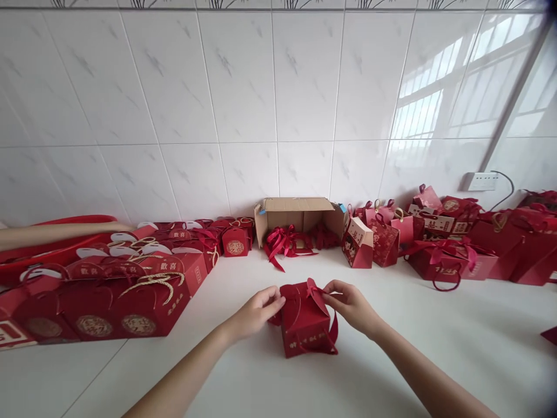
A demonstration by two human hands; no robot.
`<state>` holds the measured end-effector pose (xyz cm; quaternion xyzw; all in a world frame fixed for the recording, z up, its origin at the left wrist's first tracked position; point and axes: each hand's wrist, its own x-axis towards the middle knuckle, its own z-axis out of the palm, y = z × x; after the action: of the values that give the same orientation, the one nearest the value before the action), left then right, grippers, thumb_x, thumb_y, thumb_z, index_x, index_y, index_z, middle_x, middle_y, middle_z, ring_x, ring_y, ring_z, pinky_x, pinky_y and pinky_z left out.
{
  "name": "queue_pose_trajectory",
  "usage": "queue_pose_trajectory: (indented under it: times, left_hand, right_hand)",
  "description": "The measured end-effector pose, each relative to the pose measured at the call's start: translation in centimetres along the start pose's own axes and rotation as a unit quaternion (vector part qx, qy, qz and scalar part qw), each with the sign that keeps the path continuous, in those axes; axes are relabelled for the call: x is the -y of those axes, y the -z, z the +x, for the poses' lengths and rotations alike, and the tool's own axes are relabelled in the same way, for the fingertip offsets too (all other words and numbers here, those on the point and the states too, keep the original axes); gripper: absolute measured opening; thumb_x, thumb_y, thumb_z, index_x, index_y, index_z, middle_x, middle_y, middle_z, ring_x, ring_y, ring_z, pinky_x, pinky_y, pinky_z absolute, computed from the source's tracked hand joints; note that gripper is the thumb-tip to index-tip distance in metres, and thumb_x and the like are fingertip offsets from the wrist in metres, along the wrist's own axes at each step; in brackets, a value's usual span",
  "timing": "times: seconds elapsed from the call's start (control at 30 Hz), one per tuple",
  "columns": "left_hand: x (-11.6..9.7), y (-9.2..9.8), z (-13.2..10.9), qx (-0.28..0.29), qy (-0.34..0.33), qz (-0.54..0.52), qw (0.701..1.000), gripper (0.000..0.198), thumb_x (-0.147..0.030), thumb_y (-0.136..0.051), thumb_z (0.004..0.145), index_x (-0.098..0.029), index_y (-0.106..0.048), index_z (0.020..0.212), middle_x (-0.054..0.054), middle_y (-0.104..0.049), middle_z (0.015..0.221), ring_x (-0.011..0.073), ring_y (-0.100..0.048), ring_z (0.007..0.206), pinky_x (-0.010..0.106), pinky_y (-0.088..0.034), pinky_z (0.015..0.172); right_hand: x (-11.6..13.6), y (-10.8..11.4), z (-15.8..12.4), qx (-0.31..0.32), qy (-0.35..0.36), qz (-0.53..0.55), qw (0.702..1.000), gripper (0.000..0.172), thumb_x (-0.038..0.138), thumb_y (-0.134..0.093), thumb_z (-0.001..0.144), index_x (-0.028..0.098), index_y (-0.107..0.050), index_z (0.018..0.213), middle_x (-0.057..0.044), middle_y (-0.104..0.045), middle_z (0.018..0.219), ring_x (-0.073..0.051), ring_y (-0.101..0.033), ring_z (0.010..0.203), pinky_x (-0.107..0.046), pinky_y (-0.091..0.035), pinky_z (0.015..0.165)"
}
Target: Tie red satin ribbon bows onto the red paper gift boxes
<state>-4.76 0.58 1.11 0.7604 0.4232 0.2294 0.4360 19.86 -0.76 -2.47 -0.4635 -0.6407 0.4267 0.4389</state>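
A small red gift box [307, 319] with pale lettering on its front stands on the white table between my hands. Its top flaps are folded inward, and a red ribbon [334, 330] hangs down its right side. My left hand [256, 310] pinches the upper left edge of the box with thumb and fingers. At the upper right edge, my right hand [353, 306] is closed in a pinch; whether it grips the flap or the ribbon there is hard to tell.
Rows of red gift boxes [139, 302] with gold cords stand at the left. An open cardboard box [300, 204] by the tiled wall holds red ribbons [282, 241]. More red boxes and bags [452, 258] line the right back. A white power socket [481, 182] sits on the wall.
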Motion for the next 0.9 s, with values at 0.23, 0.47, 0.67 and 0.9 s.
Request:
queue_pose_trajectory:
  times: [0.23, 0.47, 0.67, 0.9]
  left_hand:
    - [0.5, 1.5, -4.7, -0.129, 0.024, 0.152, 0.98, 0.04, -0.055, -0.037, 0.086, -0.022, -0.028, 0.066, -0.005, -0.03, 0.063, 0.013, -0.029, 0.059, 0.025, -0.028, 0.055]
    - [-1.4, -1.9, -6.7, -0.018, 0.084, 0.058, 0.995, 0.048, -0.062, -0.032, 0.086, -0.019, -0.05, 0.072, -0.003, -0.046, 0.057, 0.0138, -0.041, 0.055, 0.027, -0.035, 0.058]
    - [0.0, -3.7, -6.3, 0.096, 0.171, -0.028, 0.98, 0.066, -0.062, -0.032, 0.087, -0.018, -0.036, 0.135, -0.003, -0.056, 0.05, 0.0149, -0.049, 0.047, 0.027, -0.04, 0.056]
    - [1.5, -4.0, -4.6, -0.166, 0.143, -0.195, 0.956, 0.075, -0.049, -0.052, 0.084, -0.023, -0.02, 0.146, 0.005, -0.064, 0.094, 0.0158, -0.059, 0.077, 0.025, -0.044, 0.064]
  right_hand:
    - [0.4, 3.7, -1.0, -0.007, 0.041, -0.136, 0.99, 0.019, 0.038, -0.055, 0.083, 0.02, -0.058, 0.078, -0.005, -0.068, 0.077, -0.021, -0.064, 0.075, -0.037, -0.05, 0.073]
    - [1.9, 4.7, -0.9, -0.053, 0.101, -0.275, 0.955, 0.01, 0.023, -0.05, 0.084, 0.023, -0.06, 0.083, -0.005, -0.068, 0.083, -0.023, -0.064, 0.081, -0.039, -0.051, 0.074]
    - [4.5, 6.1, 0.4, -0.108, 0.239, -0.508, 0.82, 0.029, 0.009, -0.041, 0.086, 0.022, -0.067, 0.082, -0.011, -0.056, 0.115, -0.025, -0.056, 0.096, -0.038, -0.047, 0.076]
    - [3.6, 5.2, 0.6, -0.067, 0.103, -0.551, 0.826, 0.008, 0.028, -0.063, 0.08, 0.02, -0.063, 0.078, -0.006, -0.06, 0.082, -0.018, -0.053, 0.064, -0.028, -0.035, 0.05]
